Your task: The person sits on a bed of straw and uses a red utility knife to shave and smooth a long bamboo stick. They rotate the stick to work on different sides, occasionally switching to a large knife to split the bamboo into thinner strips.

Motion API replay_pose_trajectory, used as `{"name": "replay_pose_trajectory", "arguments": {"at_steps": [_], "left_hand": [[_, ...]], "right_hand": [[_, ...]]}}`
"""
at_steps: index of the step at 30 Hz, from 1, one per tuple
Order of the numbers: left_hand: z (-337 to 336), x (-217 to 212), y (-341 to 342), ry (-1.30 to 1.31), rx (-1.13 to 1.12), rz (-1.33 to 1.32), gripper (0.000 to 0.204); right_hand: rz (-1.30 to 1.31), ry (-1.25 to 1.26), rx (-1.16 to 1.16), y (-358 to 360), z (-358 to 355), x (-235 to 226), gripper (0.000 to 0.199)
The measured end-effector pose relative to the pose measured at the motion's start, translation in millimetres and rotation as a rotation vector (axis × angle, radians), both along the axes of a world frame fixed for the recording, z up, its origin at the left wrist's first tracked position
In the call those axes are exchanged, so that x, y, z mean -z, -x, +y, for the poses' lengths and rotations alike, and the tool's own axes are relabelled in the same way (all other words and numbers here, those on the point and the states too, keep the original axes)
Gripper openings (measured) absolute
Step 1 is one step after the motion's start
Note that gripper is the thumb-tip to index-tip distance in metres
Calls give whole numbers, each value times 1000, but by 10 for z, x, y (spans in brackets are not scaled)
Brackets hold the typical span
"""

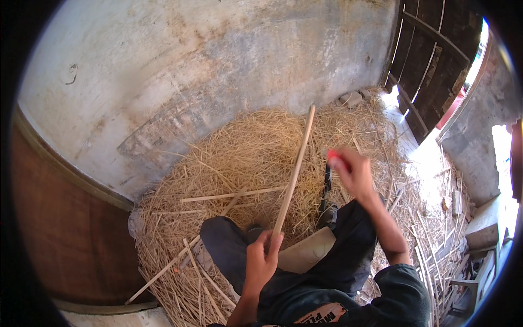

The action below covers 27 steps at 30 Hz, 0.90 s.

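My left hand is closed around the lower end of a long, pale bamboo strip. The strip slants up and away over the pile of shavings, toward the wall. To the right, my right hand is raised and slightly blurred, its fingers wrapped round a red handle. A narrow dark length like a blade runs down below the handle; whether the two are joined is hard to make out. Hand and handle are apart from the strip. Between my bent legs lies a pale, smooth piece.
Straw-like shavings are heaped on the floor against a stained wall. Loose strips lie to the left, and more to the right. A brown panel stands at left; a dark plank door is at far right.
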<state>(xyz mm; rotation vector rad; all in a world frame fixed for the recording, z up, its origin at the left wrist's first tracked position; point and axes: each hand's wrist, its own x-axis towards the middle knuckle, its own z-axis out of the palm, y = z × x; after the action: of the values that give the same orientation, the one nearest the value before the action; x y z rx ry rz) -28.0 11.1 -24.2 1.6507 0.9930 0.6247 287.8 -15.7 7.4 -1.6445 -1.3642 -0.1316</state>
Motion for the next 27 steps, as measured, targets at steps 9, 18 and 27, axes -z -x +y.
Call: {"name": "replay_pose_trajectory", "arguments": {"at_steps": [9, 18, 27], "left_hand": [[51, -248, -343, -199, -30, -85, 24], [38, -208, -377, -324, -54, -113, 26], [-136, -192, -222, -224, -17, 10, 28]], "right_hand": [[-199, 13, -314, 869, -264, 200, 26], [-225, 17, -294, 953, -297, 138, 27], [-66, -87, 59, 325, -99, 52, 16]]}}
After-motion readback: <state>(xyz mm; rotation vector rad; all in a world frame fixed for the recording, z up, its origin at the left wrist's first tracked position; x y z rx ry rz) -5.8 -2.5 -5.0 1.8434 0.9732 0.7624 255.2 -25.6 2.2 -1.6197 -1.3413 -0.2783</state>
